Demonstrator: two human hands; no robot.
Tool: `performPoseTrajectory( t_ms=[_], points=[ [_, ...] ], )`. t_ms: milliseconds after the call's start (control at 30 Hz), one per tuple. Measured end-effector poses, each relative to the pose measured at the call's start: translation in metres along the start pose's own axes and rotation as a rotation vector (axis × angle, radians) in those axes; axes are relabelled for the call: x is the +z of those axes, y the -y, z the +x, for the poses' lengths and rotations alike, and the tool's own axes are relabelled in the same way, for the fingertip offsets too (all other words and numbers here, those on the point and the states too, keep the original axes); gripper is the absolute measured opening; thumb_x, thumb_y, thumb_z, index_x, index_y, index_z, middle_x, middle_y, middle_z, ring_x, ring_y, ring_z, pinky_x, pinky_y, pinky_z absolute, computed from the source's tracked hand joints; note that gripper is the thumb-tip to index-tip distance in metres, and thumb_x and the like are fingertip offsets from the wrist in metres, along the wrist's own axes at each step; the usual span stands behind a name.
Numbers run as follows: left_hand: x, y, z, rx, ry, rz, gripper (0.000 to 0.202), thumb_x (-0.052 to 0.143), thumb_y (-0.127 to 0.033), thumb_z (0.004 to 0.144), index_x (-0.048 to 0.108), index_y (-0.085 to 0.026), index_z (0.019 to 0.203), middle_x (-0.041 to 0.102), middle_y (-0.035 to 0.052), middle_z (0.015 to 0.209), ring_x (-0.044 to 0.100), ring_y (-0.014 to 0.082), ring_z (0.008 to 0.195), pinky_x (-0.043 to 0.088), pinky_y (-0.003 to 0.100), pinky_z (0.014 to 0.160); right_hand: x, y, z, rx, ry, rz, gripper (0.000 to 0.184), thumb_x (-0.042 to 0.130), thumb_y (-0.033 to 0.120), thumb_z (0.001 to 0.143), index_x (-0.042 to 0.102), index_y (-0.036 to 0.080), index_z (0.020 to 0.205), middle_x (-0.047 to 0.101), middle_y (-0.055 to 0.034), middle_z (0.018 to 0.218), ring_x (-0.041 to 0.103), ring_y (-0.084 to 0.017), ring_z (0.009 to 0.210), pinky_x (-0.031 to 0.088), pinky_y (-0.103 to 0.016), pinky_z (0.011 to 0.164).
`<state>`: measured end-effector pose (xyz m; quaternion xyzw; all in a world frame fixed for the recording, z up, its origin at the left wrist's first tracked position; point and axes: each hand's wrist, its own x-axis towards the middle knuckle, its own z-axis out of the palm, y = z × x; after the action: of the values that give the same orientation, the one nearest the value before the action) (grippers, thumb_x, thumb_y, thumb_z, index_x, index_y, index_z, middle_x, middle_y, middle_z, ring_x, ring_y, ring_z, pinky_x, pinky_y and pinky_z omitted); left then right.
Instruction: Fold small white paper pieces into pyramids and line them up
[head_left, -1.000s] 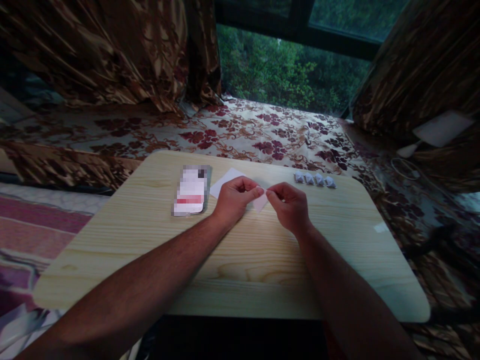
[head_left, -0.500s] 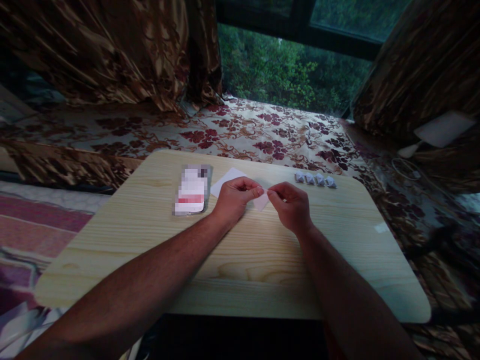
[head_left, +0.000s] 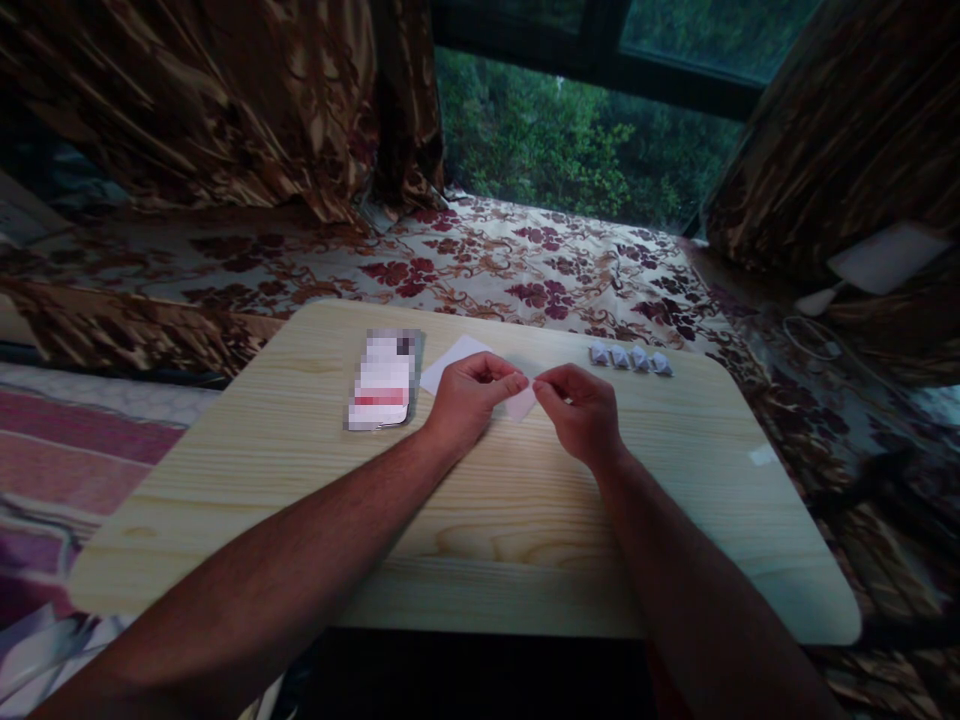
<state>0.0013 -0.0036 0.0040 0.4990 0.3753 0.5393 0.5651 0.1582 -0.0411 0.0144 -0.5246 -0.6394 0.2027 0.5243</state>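
Observation:
A small piece of white paper (head_left: pixel 519 405) is held between my two hands over the middle of the table. My left hand (head_left: pixel 474 395) pinches its upper left side between thumb and fingers. On the other side, my right hand (head_left: pixel 581 405) pinches the paper's right edge, with the fingertips of both hands close together. Parts of the paper are hidden behind my fingers. Just beyond my left hand lies a flat white sheet of paper (head_left: pixel 450 362), partly covered by that hand.
Several small folded paper pieces (head_left: pixel 630 359) stand in a row at the table's back right. A blurred-out phone-like object (head_left: pixel 381 380) lies left of the paper. A whitish patch (head_left: pixel 762 456) marks the wooden table (head_left: pixel 495 545) near its right edge. Behind is a flower-patterned ledge (head_left: pixel 540 255).
Almost nothing differs. Both hands keep their pinch on the paper, and my fingertips have shifted only very slightly.

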Motion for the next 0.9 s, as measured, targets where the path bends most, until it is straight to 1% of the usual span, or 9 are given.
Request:
performPoseTrajectory(
  t_ms=[233,500,767,900],
  points=[
    [0.0018,-0.0018,-0.0003,-0.013,-0.005,-0.017,0.021,0.083,-0.028,0.062,0.066,-0.017,0.067,0.068,0.0003,0.070,0.058,0.0110,0.065,0.046,0.026,0.065,0.0011,-0.0010,-0.0004,0.004,0.014,0.007,0.011,0.063,0.026,0.083,0.068,0.018,0.076,0.065,-0.0005,0.066,0.054,-0.012,0.058,0.043,-0.026,0.056],
    [0.0008,-0.0008,0.0002,0.010,0.038,-0.079,0.020,0.082,-0.023,0.061,0.064,-0.017,0.065,0.065,-0.0013,0.069,0.057,0.0103,0.064,0.044,0.025,0.064,-0.0004,0.0017,-0.0002,-0.015,0.025,-0.003,0.011,0.063,0.023,0.082,0.068,0.018,0.074,0.063,0.0002,0.064,0.052,-0.012,0.056,0.041,-0.026,0.054],
    [0.0003,-0.0024,-0.0009,-0.017,0.014,0.014,0.018,0.081,-0.028,0.063,0.068,-0.017,0.068,0.066,-0.0004,0.067,0.055,0.0110,0.062,0.043,0.025,0.061,0.0005,0.0000,-0.0001,0.010,0.029,0.007,0.010,0.063,0.024,0.081,0.068,0.018,0.075,0.065,-0.0003,0.066,0.054,-0.012,0.058,0.042,-0.026,0.055],
    [-0.0007,-0.0030,-0.0008,0.004,-0.006,0.049,0.019,0.081,-0.030,0.064,0.067,-0.017,0.066,0.066,-0.0002,0.067,0.055,0.0114,0.063,0.043,0.026,0.062,0.0003,0.0013,-0.0003,0.005,0.028,-0.002,0.010,0.063,0.023,0.081,0.067,0.018,0.073,0.063,0.0004,0.063,0.052,-0.012,0.056,0.041,-0.025,0.054]
  ],
)
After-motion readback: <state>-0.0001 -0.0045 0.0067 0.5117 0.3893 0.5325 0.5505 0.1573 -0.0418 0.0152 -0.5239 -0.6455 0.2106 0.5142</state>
